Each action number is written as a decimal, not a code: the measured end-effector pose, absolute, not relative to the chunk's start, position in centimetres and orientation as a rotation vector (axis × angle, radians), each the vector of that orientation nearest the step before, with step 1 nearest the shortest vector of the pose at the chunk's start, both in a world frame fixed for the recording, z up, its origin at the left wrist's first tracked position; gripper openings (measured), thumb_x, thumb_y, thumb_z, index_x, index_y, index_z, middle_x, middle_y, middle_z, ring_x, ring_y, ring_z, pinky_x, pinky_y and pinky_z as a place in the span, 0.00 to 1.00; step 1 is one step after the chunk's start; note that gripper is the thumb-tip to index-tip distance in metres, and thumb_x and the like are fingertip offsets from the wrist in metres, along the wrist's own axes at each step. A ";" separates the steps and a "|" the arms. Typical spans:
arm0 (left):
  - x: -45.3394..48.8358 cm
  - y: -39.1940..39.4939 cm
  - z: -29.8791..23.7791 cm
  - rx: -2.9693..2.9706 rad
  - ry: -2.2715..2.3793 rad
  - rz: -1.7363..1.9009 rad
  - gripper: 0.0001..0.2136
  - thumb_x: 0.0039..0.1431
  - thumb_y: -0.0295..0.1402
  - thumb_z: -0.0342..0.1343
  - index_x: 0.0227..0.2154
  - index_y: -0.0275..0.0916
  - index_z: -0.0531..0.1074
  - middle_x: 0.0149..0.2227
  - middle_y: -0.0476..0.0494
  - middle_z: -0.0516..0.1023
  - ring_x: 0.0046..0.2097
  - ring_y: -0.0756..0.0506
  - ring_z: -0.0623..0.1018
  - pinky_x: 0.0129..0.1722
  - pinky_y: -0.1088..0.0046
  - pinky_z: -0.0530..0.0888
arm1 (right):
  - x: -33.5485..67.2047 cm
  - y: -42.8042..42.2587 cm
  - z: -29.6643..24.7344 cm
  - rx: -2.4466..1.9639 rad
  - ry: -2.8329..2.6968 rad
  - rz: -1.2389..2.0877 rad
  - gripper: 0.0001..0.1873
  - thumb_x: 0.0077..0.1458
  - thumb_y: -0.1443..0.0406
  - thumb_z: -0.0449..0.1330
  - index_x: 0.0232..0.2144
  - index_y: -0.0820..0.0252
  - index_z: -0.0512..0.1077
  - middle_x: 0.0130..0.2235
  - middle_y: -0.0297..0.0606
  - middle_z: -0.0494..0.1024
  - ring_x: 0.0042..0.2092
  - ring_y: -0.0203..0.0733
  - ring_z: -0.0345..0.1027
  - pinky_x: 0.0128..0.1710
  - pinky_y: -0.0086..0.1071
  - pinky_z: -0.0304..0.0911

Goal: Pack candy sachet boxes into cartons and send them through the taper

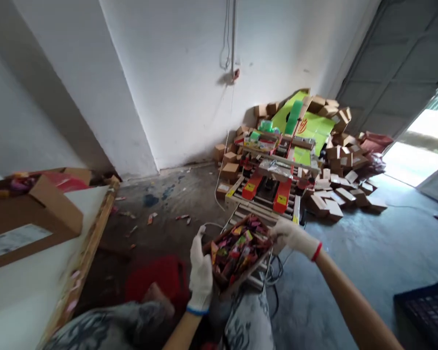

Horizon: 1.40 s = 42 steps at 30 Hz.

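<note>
An open cardboard box (237,284) full of small colourful wrapped packets (237,248) is held between my two gloved hands, above the near end of a roller conveyor (237,214). My left hand (200,267), in a white glove with a blue cuff, grips the box's left side, its thumb up along the wall. On the right side, my right hand (290,237), in a white glove with a red cuff, has its fingers closed on the upper corner. Just beyond the box stands a carton-taping machine with red side guides (282,194). The box's underside is hidden.
Many small closed cartons (345,194) lie heaped around the machine. On the left, a wood-edged white table (95,214) carries a large open carton (32,218). A red stool (156,279) is near my legs; a dark crate (425,311) sits at right. Loose cables (275,272) hang beside the conveyor.
</note>
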<state>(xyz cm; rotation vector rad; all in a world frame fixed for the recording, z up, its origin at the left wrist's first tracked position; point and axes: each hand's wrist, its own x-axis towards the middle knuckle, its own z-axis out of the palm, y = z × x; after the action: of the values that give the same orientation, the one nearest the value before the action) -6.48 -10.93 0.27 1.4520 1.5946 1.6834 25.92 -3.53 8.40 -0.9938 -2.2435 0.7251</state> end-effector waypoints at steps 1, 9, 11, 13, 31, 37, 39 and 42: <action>-6.9 -11.0 0.7 1.726 1.596 1.663 0.33 0.67 0.46 0.51 0.71 0.47 0.49 0.73 0.45 0.50 0.73 0.38 0.51 0.73 0.56 0.52 | 26.0 -3.1 9.8 -0.982 -2.243 0.733 0.15 0.40 0.74 0.54 0.28 0.59 0.79 0.30 0.34 0.75 0.34 0.37 0.68 0.38 0.29 0.64; -6.7 -11.5 2.9 2.461 1.605 1.578 0.36 0.66 0.32 0.55 0.72 0.44 0.45 0.73 0.36 0.50 0.73 0.34 0.53 0.70 0.49 0.58 | 21.4 -3.0 13.2 -0.975 -2.245 0.615 0.10 0.55 0.70 0.58 0.35 0.57 0.79 0.39 0.38 0.77 0.42 0.40 0.70 0.44 0.33 0.66; -7.0 -11.6 3.5 2.578 1.552 1.574 0.38 0.64 0.30 0.57 0.72 0.43 0.45 0.73 0.37 0.50 0.72 0.33 0.53 0.70 0.47 0.57 | 21.0 -3.3 12.3 -1.086 -2.421 0.505 0.10 0.54 0.69 0.59 0.36 0.56 0.79 0.38 0.38 0.76 0.42 0.41 0.69 0.45 0.33 0.64; -7.4 -11.6 4.2 2.722 1.425 1.549 0.39 0.63 0.29 0.58 0.72 0.42 0.45 0.73 0.37 0.49 0.72 0.33 0.55 0.70 0.46 0.56 | 21.6 -3.4 11.1 -1.249 -2.371 0.384 0.12 0.53 0.66 0.62 0.42 0.55 0.79 0.40 0.38 0.76 0.44 0.43 0.69 0.46 0.35 0.64; -4.7 -7.9 1.4 2.416 1.362 0.772 0.17 0.68 0.34 0.47 0.53 0.38 0.75 0.52 0.37 0.80 0.54 0.38 0.79 0.56 0.56 0.76 | 13.3 -3.9 8.1 -1.672 -2.740 0.325 0.24 0.66 0.48 0.48 0.40 0.56 0.77 0.41 0.43 0.80 0.42 0.49 0.76 0.38 0.36 0.66; -8.0 -7.7 5.2 2.282 1.215 1.243 0.17 0.70 0.36 0.46 0.55 0.43 0.74 0.58 0.42 0.77 0.62 0.43 0.73 0.64 0.63 0.69 | 10.4 -0.5 4.9 -1.885 -2.510 0.207 0.26 0.69 0.56 0.44 0.38 0.64 0.78 0.37 0.51 0.81 0.39 0.53 0.77 0.36 0.39 0.68; -7.9 -6.4 7.5 2.296 1.467 1.048 0.24 0.63 0.43 0.56 0.60 0.41 0.70 0.62 0.36 0.72 0.66 0.35 0.68 0.66 0.55 0.64 | 10.4 0.0 4.6 -1.883 -2.481 0.204 0.26 0.68 0.55 0.46 0.35 0.64 0.78 0.35 0.51 0.80 0.38 0.52 0.77 0.36 0.39 0.68; -7.1 -4.1 9.9 2.033 1.762 0.377 0.43 0.48 0.51 0.66 0.67 0.42 0.61 0.59 0.31 0.74 0.60 0.29 0.74 0.57 0.51 0.72 | 11.2 -0.1 5.4 -1.855 -2.430 0.157 0.24 0.68 0.54 0.47 0.35 0.62 0.78 0.37 0.49 0.81 0.40 0.49 0.77 0.39 0.38 0.67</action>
<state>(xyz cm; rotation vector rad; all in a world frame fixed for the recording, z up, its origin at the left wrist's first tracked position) -7.11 -4.06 9.86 2.0333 1.7619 0.3766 11.17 -0.14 5.36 -1.8547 -2.4296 0.1568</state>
